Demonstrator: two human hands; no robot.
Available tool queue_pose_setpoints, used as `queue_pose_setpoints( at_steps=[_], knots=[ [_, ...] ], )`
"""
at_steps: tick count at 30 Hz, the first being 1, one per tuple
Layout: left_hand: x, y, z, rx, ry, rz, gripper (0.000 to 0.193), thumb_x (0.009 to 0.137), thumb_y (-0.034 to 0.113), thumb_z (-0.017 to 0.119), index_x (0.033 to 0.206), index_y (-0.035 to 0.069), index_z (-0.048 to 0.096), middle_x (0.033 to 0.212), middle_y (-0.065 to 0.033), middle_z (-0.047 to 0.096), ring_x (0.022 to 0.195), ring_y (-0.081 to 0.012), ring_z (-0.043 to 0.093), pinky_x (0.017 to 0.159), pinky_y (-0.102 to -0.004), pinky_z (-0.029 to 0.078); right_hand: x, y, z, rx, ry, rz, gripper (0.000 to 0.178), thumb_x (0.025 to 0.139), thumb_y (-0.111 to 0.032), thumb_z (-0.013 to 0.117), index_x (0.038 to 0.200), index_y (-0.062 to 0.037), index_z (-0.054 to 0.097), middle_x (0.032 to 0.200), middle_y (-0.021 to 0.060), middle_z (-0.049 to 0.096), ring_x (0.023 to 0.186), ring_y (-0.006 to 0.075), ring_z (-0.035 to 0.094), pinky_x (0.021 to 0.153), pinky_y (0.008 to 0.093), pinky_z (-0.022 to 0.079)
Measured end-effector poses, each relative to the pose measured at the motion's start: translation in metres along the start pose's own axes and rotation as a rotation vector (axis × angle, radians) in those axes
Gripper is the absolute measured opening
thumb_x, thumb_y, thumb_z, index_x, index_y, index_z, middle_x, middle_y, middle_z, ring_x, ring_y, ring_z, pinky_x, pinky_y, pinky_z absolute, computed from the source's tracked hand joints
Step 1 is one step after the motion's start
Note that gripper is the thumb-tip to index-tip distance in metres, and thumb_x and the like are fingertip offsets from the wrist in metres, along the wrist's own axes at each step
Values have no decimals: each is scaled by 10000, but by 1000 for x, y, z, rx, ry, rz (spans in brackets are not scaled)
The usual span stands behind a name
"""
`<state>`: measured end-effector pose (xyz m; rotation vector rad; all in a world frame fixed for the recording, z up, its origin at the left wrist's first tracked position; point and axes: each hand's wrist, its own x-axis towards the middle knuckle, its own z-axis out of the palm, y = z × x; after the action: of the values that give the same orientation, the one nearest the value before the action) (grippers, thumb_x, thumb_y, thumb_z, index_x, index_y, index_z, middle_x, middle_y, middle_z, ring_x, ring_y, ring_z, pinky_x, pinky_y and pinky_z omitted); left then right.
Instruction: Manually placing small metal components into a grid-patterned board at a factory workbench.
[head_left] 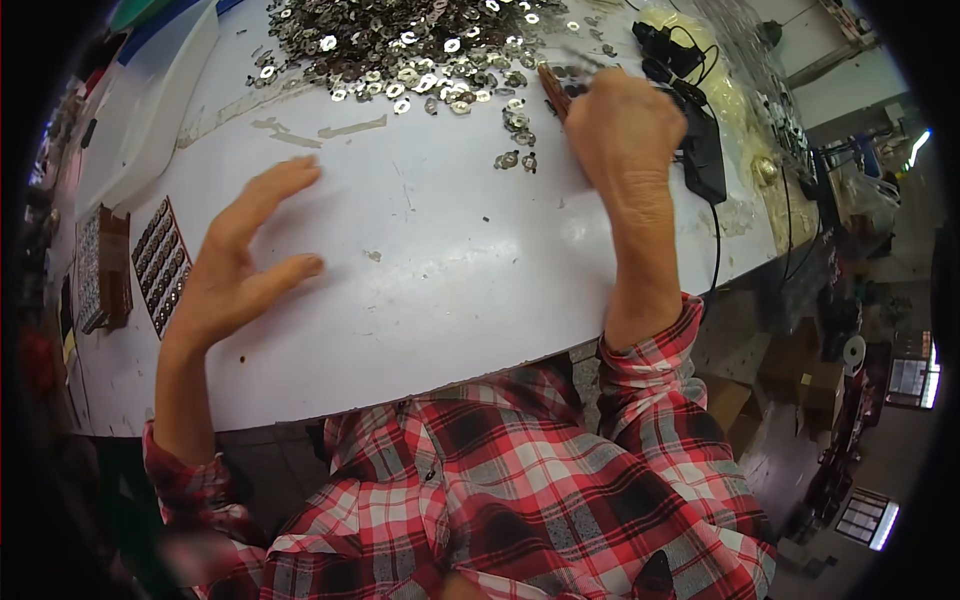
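My left hand (240,250) hovers over the left part of the white table, thumb and fingers apart, holding nothing. Nearest to it is a brown board (161,265) set with rows of small round metal parts. My right hand (625,130) is closed at the far right of the table, knuckles up. Its fingertips are hidden, so what it grips cannot be made out. Brown strips (552,92) show right beside its fingers. A large heap of small shiny metal pieces (410,50) lies at the far middle, with a few loose pieces (517,160) trailing toward me.
A stack of filled boards (105,268) stands at the table's left edge, below a white plastic bin (150,110). To the right lie a black power adapter (704,160) with cables and clear plastic bags (740,90). Tape scraps (352,128) stick to the white tabletop (430,300).
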<state>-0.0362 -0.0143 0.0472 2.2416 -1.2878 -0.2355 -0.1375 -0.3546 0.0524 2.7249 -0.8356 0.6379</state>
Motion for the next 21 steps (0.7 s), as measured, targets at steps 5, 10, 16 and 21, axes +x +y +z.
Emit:
queue_pose_setpoints(
  at_steps=[5,10,16,21],
  knots=[
    [31,36,35,-1030,-109,-237,643,954,237,709,1503,-7,479,1472,-235,563,1337,-357,578,1106,-492,473,4,14,-8,174,618,-70,61,816,-125,738,803,-71,712,784,89,733,671,281,717,587,373,559],
    [32,30,45,-1794,-9,-260,547,1038,266,606,1418,-109,487,1277,-240,666,1164,-296,681,953,-417,580,-52,-78,-1,772,416,-829,227,708,-131,788,867,-84,633,801,51,634,666,256,620,585,376,522],
    [-4,2,46,-1132,362,-585,282,987,135,648,1175,-67,589,1061,-142,710,917,-205,732,754,-371,661,-26,-53,15,930,187,-587,190,847,-119,820,1017,-71,750,904,97,771,719,190,751,582,284,551],
    [-14,13,42,-1044,449,-576,506,931,100,708,1351,-113,525,942,-111,699,756,-171,712,685,-334,653,-4,-9,34,327,-108,-271,190,872,-207,717,997,-75,771,855,133,756,814,339,729,759,421,564]
  ],
)
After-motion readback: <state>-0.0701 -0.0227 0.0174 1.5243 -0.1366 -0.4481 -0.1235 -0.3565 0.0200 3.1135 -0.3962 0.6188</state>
